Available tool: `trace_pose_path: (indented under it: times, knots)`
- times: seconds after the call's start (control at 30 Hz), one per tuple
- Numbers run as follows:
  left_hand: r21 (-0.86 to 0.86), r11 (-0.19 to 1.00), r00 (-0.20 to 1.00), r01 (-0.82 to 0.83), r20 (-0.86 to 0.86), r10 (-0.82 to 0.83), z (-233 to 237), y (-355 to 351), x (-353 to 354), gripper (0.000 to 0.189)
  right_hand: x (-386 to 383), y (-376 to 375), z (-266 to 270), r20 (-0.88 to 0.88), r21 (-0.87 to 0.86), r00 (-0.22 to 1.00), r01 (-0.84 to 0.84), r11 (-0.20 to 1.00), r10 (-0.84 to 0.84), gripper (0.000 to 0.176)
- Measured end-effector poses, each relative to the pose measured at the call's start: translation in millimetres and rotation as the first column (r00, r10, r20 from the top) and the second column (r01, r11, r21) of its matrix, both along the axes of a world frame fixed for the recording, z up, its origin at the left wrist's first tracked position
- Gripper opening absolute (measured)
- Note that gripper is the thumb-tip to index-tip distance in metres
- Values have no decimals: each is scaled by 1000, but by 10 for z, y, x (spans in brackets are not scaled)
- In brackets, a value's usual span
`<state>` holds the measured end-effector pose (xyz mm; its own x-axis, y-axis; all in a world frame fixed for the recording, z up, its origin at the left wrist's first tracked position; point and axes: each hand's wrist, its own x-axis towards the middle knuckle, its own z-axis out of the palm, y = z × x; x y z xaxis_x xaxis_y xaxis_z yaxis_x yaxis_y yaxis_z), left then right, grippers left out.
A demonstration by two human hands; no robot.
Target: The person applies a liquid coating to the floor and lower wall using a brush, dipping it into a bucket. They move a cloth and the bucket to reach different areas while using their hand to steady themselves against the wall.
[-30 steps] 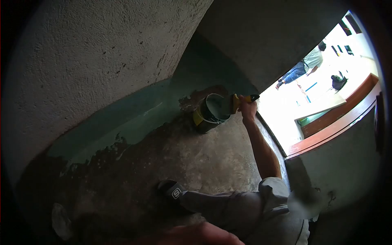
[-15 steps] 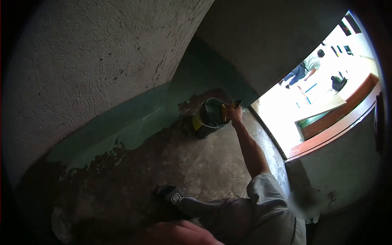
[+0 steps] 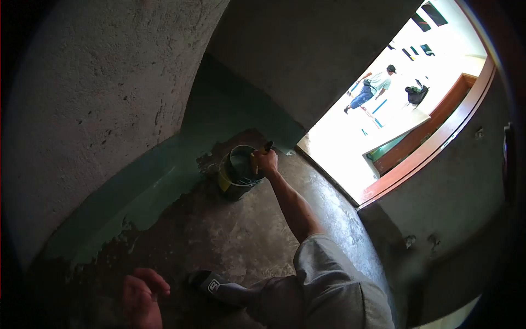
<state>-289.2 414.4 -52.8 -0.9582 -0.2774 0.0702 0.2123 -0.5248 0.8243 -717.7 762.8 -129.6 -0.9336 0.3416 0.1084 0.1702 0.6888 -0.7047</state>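
My right hand [image 3: 266,162] is closed round the handle of a paintbrush [image 3: 268,147], at the right rim of a bucket. The brush's yellow part hangs against the inside of the bucket, and its bristles are hidden. This dark bucket [image 3: 236,189] has a yellow patch on its side, a wire handle and greenish contents. My left hand [image 3: 143,296] is low at the left, above the dark floor, with its fingers loosely bent and apart and nothing seen in them. Green coating [image 3: 148,189] covers the foot of the wall and the nearby floor strip.
A rough grey wall [image 3: 104,82] rises at the left. My foot in a dark slide sandal [image 3: 207,282] rests on the concrete floor [image 3: 230,236]. Beyond the bright doorway at the right, another person [image 3: 370,90] is bent forward near a black chair [image 3: 416,95].
The view has swung right, so the bucket and doorway sit further left. My left hand, blurred at the bottom before, now shows its fingers. My right hand stays at the bucket with the paintbrush.
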Motion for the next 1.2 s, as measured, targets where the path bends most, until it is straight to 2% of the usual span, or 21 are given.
trace_pose_path:
  times: [0.47, 0.57, 0.67, 0.83, 1.2]
  knots:
    - [-51, 998, 994, -30, 105, 35, -123, -42, -18, 28, 7, 35, 9, -47, 37, 999, 6, 999, -4, 44]
    - [-131, 979, 981, 159, -86, -171, -213, -195, -11, 26, 16, 48, 15, -47, 28, 999, 11, 1000, -10, 44]
    - [-96, 995, 993, -34, 109, 45, -129, -25, -3, 28, 9, 54, 21, -77, 39, 997, 4, 999, -1, 42]
    - [-122, 992, 995, -18, 94, 29, -136, -27, -2, 30, -51, 93, -36, -137, 120, 991, 18, 993, -1, 40]
    - [-151, 989, 993, -2, 113, 19, -143, -63, -28, 29, -69, 73, 44, -99, 48, 995, 0, 999, 4, 36]
